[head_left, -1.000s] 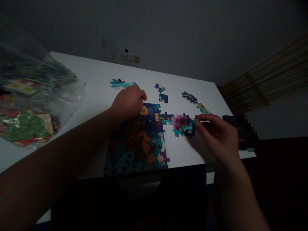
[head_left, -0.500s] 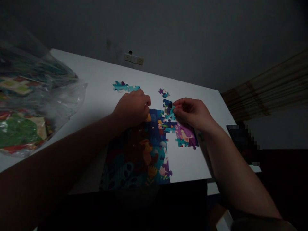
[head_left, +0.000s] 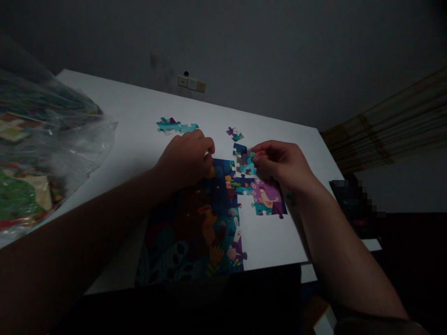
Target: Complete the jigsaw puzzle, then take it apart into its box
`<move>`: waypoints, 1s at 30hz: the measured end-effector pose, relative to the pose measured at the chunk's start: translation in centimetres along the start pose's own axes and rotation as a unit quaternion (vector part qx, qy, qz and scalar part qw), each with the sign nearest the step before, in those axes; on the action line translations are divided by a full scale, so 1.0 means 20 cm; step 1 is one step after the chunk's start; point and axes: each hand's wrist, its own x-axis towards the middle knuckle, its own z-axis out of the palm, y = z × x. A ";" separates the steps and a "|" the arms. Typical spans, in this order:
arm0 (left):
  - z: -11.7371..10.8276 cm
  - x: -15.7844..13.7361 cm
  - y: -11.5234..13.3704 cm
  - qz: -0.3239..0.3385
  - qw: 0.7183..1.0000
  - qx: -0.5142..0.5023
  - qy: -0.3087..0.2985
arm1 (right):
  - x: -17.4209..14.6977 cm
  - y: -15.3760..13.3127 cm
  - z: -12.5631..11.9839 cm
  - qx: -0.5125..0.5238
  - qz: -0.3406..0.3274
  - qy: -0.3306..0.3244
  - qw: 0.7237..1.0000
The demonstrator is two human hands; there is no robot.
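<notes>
A partly joined jigsaw puzzle (head_left: 200,223) with dark forest animals lies on the white table (head_left: 275,242). My left hand (head_left: 186,158) rests on its upper edge, fingers curled in; I see nothing in them, though the palm side is hidden. On the right, my right hand (head_left: 279,163) pinches the edge of a blue and teal puzzle piece (head_left: 247,164) between thumb and fingers. This piece lies just above a joined strip (head_left: 244,184). Below the right hand is a purple section with a bird (head_left: 267,193), touching that strip.
Loose teal pieces (head_left: 177,126) lie beyond my left hand, and a small purple and white piece (head_left: 235,134) lies further right. A clear plastic bag (head_left: 87,144) with colourful contents stands at the left. Wall sockets (head_left: 192,83) are behind the table.
The view has shifted slightly, so the table and puzzle sit a little further left. Both hands keep almost the same pose, the right one still at the blue and teal piece.
</notes>
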 end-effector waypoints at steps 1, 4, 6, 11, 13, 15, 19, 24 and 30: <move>0.00 0.00 0.00 -0.001 1.000 0.000 -0.001 | 0.00 -0.01 -0.02 -0.001 -0.005 -0.001 1.000; 0.01 0.00 0.00 0.001 1.000 -0.003 0.000 | -0.02 -0.01 -0.06 -0.035 0.000 -0.049 0.998; 0.01 0.00 -0.01 0.004 1.000 -0.004 0.002 | -0.03 0.00 -0.08 -0.061 0.011 -0.092 0.994; 0.01 0.00 -0.01 0.002 1.000 -0.001 0.001 | -0.02 0.02 -0.09 -0.049 -0.035 -0.027 0.998; 0.01 0.00 -0.02 0.005 1.000 0.001 -0.003 | 0.01 0.03 -0.12 -0.026 -0.082 0.080 0.993; 0.01 0.01 -0.02 0.010 1.000 0.002 -0.005 | 0.03 0.05 -0.16 -0.020 -0.110 0.176 0.978; 0.00 0.01 -0.03 0.012 1.000 0.008 -0.012 | 0.06 0.09 -0.25 -0.044 -0.117 0.229 0.965; -0.01 0.01 -0.03 0.016 1.000 0.008 -0.012 | 0.03 0.08 -0.27 -0.068 -0.091 0.187 0.976; -0.02 0.02 -0.02 0.009 1.000 0.018 -0.023 | 0.02 0.07 -0.24 -0.078 -0.088 0.142 0.983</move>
